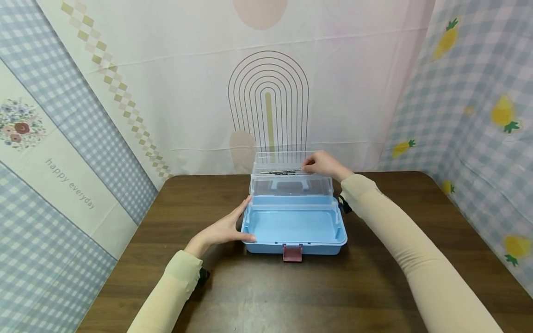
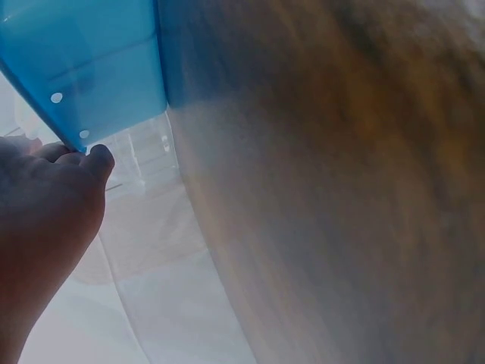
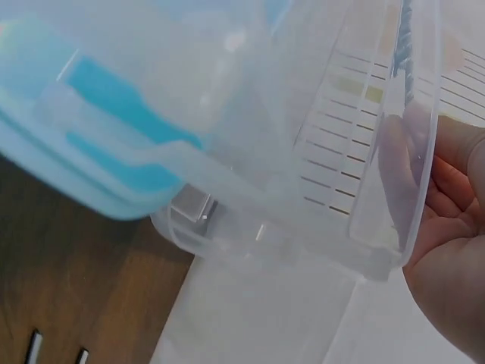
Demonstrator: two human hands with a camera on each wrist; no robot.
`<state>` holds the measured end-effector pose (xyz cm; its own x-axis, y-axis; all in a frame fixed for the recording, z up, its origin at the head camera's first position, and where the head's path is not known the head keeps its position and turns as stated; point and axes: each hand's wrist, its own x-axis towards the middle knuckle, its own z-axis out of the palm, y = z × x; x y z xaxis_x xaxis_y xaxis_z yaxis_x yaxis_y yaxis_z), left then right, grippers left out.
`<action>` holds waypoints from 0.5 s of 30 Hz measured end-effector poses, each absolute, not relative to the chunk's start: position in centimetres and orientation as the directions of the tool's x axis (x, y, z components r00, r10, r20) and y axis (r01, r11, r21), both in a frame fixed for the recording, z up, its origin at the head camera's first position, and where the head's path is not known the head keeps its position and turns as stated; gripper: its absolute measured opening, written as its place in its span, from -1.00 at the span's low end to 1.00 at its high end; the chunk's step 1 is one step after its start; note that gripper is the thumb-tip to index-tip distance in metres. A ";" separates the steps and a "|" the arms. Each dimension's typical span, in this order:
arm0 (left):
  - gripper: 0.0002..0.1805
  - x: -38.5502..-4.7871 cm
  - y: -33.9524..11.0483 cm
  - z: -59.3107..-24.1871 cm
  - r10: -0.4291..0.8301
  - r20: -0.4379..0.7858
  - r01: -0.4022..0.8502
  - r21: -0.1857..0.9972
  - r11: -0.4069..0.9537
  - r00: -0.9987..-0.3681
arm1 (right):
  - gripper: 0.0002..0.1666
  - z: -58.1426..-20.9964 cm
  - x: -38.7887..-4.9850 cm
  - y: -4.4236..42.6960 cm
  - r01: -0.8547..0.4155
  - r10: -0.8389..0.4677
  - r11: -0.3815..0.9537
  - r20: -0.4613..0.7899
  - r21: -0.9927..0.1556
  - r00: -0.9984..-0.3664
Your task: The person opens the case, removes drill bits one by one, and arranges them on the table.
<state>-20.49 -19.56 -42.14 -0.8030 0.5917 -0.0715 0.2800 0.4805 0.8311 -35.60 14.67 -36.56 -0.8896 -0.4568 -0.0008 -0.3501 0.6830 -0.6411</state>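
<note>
A brown table (image 1: 266,291) is bearing an open blue toolbox (image 1: 293,225), whose clear upper tray (image 1: 263,177) is standing raised toward the back. The left hand (image 1: 223,229) is spreading around the front-left corner, thumb touching the rim. Over the tray, the right hand (image 1: 326,164) is pinching thin, twisted rods (image 1: 287,173) by their ends.

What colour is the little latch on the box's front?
Dusky pinkish-red; the latch on the blue storage box shows best in the head view.

Slanted lettering (image 1: 70,184), faint, apparently "happy everyday", on a white band (image 1: 104,227) of checked cloth (image 1: 37,78), far left
</note>
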 end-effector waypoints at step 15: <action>0.28 -20.2 -19.5 -42.0 0.586 -0.081 0.274 0.826 0.492 -0.806 | -0.74 -36.7 -35.2 14.4 -0.203 -0.378 0.552 -0.027 -0.809 -0.925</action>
